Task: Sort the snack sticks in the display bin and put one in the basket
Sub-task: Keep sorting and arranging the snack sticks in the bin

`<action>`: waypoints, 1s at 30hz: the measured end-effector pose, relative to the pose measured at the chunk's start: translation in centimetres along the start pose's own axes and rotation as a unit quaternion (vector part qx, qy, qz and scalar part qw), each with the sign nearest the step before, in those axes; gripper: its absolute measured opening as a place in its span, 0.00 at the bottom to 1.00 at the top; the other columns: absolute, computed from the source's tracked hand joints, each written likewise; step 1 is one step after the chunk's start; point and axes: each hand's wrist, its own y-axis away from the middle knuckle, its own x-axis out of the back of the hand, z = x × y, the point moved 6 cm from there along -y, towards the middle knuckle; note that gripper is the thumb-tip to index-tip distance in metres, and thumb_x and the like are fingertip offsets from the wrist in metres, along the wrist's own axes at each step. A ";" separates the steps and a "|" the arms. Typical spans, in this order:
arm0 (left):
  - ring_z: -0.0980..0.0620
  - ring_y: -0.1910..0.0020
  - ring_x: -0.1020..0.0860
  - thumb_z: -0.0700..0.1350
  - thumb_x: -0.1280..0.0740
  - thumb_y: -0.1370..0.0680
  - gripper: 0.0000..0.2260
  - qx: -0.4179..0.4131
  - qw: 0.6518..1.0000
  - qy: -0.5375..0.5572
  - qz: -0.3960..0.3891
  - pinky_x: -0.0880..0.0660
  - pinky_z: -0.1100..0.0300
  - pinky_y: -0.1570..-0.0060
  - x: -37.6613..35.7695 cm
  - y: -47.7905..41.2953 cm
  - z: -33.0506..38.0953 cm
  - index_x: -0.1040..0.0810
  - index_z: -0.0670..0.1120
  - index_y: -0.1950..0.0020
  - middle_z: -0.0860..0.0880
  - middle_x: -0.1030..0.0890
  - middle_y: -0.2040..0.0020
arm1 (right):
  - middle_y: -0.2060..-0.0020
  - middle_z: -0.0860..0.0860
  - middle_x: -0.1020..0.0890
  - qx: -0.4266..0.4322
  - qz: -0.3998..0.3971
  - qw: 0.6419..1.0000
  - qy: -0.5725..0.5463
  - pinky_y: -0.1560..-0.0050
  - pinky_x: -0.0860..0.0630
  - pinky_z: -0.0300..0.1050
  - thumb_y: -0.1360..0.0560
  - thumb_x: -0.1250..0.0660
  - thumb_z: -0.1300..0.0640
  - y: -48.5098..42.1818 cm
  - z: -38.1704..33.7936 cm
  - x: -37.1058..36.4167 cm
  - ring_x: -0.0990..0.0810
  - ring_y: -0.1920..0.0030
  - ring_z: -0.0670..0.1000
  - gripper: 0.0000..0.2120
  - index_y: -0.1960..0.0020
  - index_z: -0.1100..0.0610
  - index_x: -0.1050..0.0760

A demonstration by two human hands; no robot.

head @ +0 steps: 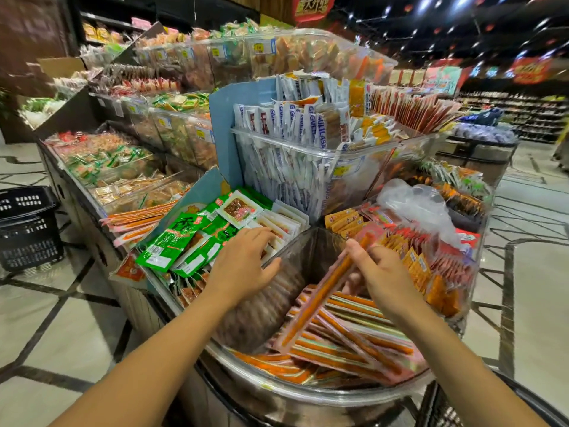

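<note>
Head view: the right hand (381, 269) pinches one orange snack stick (320, 295), slanted over the display bin (277, 392) beneath it. The left hand (243, 263) rests, fingers relaxed, on white packets (286, 223). A black basket (27, 229) stands on the floor, well left of it.

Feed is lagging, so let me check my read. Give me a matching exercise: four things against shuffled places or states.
1 right hand
2 left hand
3 black basket
4 green packets

A on the floor, far left
B pinching an orange snack stick
C resting on the clear divider
D heaped left of the stick bin

Pairs: 1-B, 2-C, 3-A, 4-D
</note>
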 end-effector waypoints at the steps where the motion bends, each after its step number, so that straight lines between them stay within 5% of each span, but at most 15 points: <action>1: 0.50 0.39 0.24 0.53 0.30 0.24 0.15 -0.009 1.000 -0.008 0.003 0.24 0.51 0.40 0.1 0.0 0.2 0.22 0.49 0.40 0.52 0.20 0.39 | 0.63 0.61 0.15 0.011 0.017 1.000 -0.008 0.64 0.22 0.53 0.20 0.36 0.47 0.2 -0.4 0.6 0.19 0.70 0.58 0.22 0.51 0.68 0.23; 4: 0.47 0.42 0.22 0.49 0.27 0.26 0.14 -0.063 0.997 -0.046 0.020 0.23 0.50 0.42 0.5 -0.2 1.0 0.20 0.46 0.42 0.49 0.19 0.42 | 0.62 0.57 0.14 0.036 0.053 0.998 -0.020 0.72 0.23 0.46 0.19 0.33 0.58 1.0 -1.6 2.3 0.21 0.74 0.55 0.08 0.53 0.63 0.22; 9: 0.52 0.50 0.24 0.54 0.37 0.23 0.12 -0.133 0.990 -0.032 0.035 0.30 0.59 0.49 0.9 0.9 4.5 0.19 0.48 0.47 0.53 0.19 0.50 | 0.63 0.58 0.14 0.034 0.074 0.995 -0.056 0.69 0.23 0.48 0.16 0.39 0.54 1.2 -2.3 3.9 0.20 0.72 0.59 0.16 0.54 0.66 0.25; 14: 0.62 0.55 0.21 0.66 0.39 0.22 0.16 -0.034 0.970 0.183 -0.156 0.24 0.60 0.55 -1.6 3.5 7.3 0.19 0.58 0.48 0.61 0.18 0.56 | 0.64 0.58 0.14 0.016 0.077 0.994 -0.071 0.76 0.28 0.41 0.14 0.49 0.49 1.2 -2.8 4.5 0.19 0.73 0.58 0.24 0.54 0.66 0.24; 19: 0.56 0.58 0.19 0.55 0.29 0.23 0.05 0.006 0.931 0.269 -0.248 0.21 0.57 0.56 -3.4 4.8 7.1 0.17 0.55 0.51 0.56 0.16 0.59 | 0.60 0.55 0.13 0.024 0.069 0.996 -0.048 0.71 0.27 0.44 0.13 0.50 0.53 1.1 -2.7 4.8 0.17 0.71 0.56 0.21 0.49 0.64 0.24; 23: 0.54 0.56 0.17 0.49 0.27 0.23 0.03 0.023 0.910 0.310 -0.274 0.21 0.50 0.50 -4.2 5.0 7.3 0.15 0.51 0.53 0.54 0.15 0.57 | 0.62 0.54 0.14 0.015 0.084 0.995 -0.044 0.74 0.25 0.40 0.14 0.45 0.53 0.7 -2.1 4.6 0.18 0.72 0.52 0.16 0.49 0.61 0.23; 26: 0.53 0.54 0.17 0.49 0.28 0.22 0.02 0.026 0.911 0.320 -0.261 0.21 0.49 0.49 -4.0 4.9 7.2 0.15 0.53 0.51 0.54 0.15 0.56 | 0.60 0.56 0.15 -0.008 0.068 0.998 0.012 0.68 0.20 0.45 0.19 0.33 0.58 1.0 -0.6 3.5 0.17 0.68 0.54 0.04 0.49 0.59 0.22; 30: 0.53 0.53 0.17 0.47 0.28 0.22 0.03 0.035 0.904 0.348 -0.248 0.21 0.51 0.47 -3.3 4.7 7.3 0.14 0.53 0.51 0.54 0.14 0.55 | 0.64 0.58 0.15 -0.023 0.014 0.995 0.092 0.63 0.17 0.52 0.22 0.29 0.58 1.6 1.4 1.3 0.15 0.66 0.54 0.05 0.53 0.61 0.20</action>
